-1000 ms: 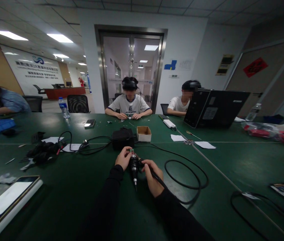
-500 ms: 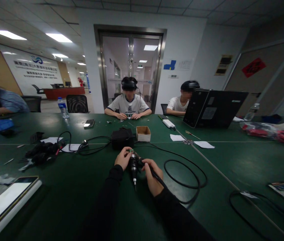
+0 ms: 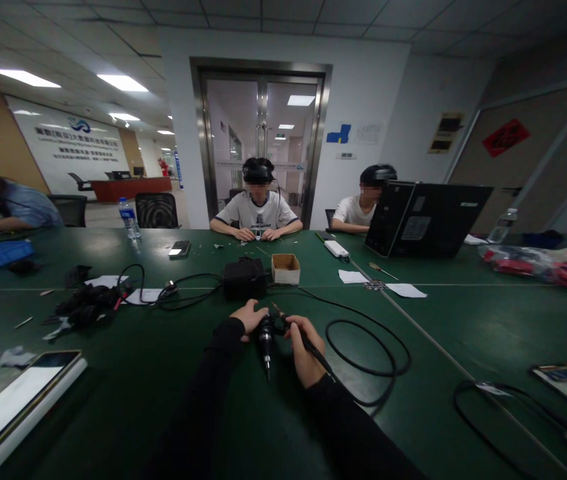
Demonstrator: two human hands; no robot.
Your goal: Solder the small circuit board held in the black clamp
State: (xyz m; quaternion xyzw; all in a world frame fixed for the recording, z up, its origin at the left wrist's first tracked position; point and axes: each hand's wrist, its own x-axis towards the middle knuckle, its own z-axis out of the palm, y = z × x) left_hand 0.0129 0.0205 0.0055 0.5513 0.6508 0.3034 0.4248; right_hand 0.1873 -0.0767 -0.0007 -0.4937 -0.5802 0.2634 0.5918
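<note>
My right hand is closed round a soldering iron, held like a pen with its thin tip pointing up and left. In front of it lies a black tool with a silver collar and a pointed metal tip towards me. My left hand is closed at the far end of this tool, its fingertips against it; the lower fingers are partly hidden. The iron's tip is close to the left fingertips, and whether it touches anything cannot be made out.
Beyond my hands stand a black box with cables and a small open carton. The iron's black cable loops to the right. A phone lies on a white box at left. People sit opposite; a computer case stands far right.
My left hand has turned and lowered slightly, and the small green circuit board seen at its fingertips is out of sight. My right hand keeps nearly the same place with the soldering iron.
</note>
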